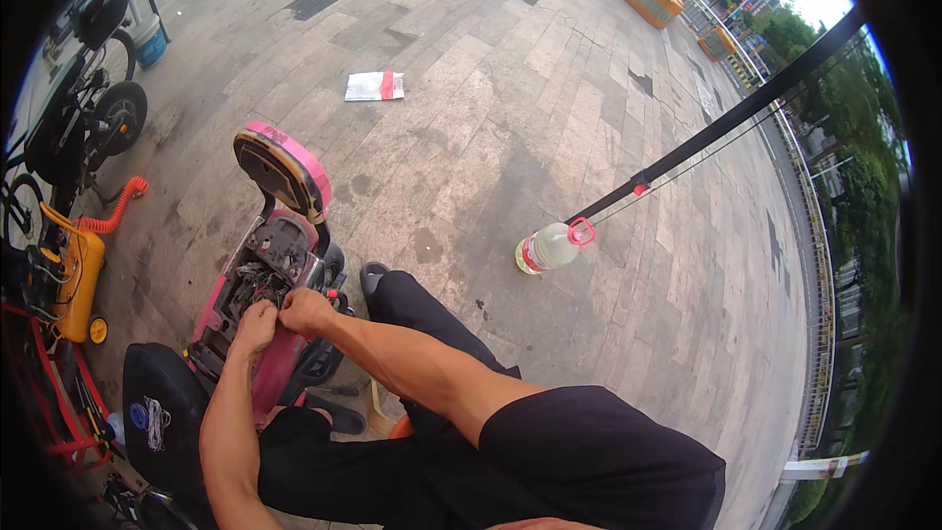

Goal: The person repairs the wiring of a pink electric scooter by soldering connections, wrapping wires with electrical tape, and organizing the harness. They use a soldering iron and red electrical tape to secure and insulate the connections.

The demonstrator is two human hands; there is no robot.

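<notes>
The pink scooter (270, 373) stands before me with its body opened, showing dark parts and a tangle of thin wires (263, 287). Over the near end of this opening, my left hand (257, 327) is closed in a pinch on the wires. Close beside it on the right, my right hand (307, 312) is pinched on the wires too, its fingertips almost meeting the left ones. The fingers hide the exact ends they grip. Beyond the wires, a pink-edged seat (285, 169) is tilted up on its metal bracket.
On a black seat (162, 388) lie a white wire coil (155, 424) and a blue roll (138, 416). A yellow air compressor (80, 280) with an orange hose (123, 198) stands left. A large plastic bottle (545, 250) is at a pole's foot (589, 211). A flat packet (375, 86) lies ahead.
</notes>
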